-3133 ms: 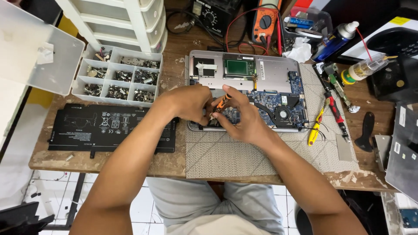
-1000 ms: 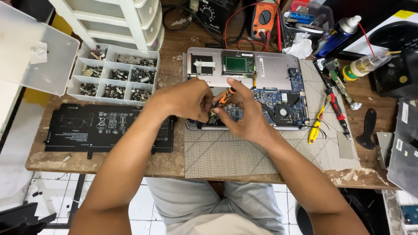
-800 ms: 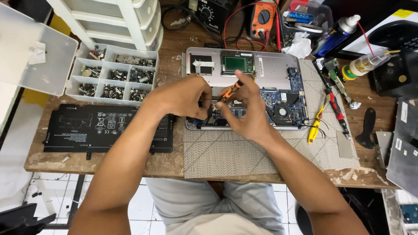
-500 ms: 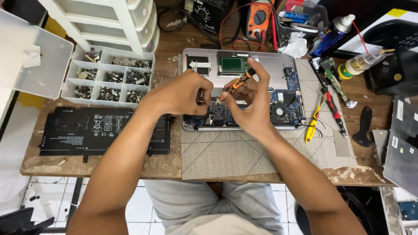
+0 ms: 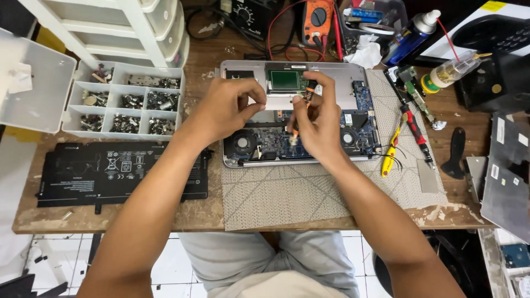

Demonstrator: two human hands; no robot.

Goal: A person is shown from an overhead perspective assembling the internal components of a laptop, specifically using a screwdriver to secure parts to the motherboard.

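Two hands: both at work over the opened laptop (image 5: 298, 113) in the upper middle of the frame, seen from the head camera.
Right hand (image 5: 314, 124): fingers closed around a small orange-handled screwdriver (image 5: 305, 102), thumb and forefinger pinching the top of the handle, tip pointing down into the circuit board.
Screwdriver tip: lost behind the fingers, so I can't tell which screw it meets.
Left hand (image 5: 226, 110): just left of the right hand, over the laptop's upper left corner; thumb and forefinger tips pressed together, other fingers curled. Possibly something tiny in the pinch, too small to make out.
Laptop: lies bottom-open, green board near its top edge, round fan (image 5: 241, 144) at lower left, blue boards at right; its front edge sits on a grey work mat (image 5: 309, 193).
Left of frame: a flat black battery pack (image 5: 121, 174) on the wooden table (image 5: 116, 212), and above it a clear compartment box of screws (image 5: 127, 102) with its lid swung open.
Right of the laptop: a yellow-handled tool (image 5: 391, 152) and a red-and-black one (image 5: 414, 129) on the mat.
Top edge: an orange multimeter (image 5: 317, 19) with red leads, a blue spray can (image 5: 411, 33), a small glue bottle (image 5: 450, 70).
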